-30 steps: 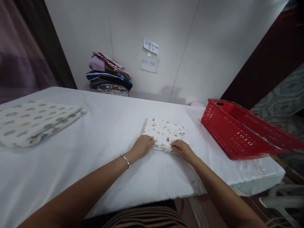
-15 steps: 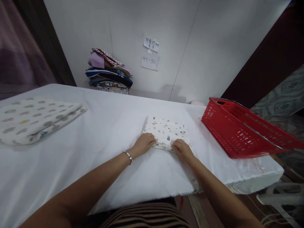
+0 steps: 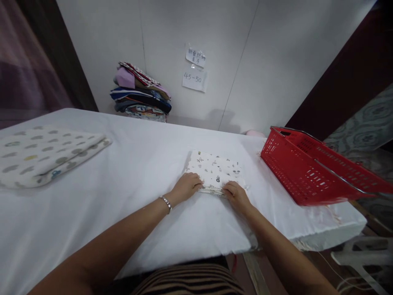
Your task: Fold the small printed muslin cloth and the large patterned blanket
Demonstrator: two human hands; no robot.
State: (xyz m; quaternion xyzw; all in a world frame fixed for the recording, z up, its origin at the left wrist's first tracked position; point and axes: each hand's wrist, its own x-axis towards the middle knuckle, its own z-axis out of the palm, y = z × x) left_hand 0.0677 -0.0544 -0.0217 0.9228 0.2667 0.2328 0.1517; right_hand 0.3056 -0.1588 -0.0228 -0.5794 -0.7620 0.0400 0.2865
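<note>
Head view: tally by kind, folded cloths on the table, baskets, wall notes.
Folded cloths: 2, small printed cloth and large spotted cloth
Red basket: 1
Wall notes: 2, upper note and lower note
Total: 5
</note>
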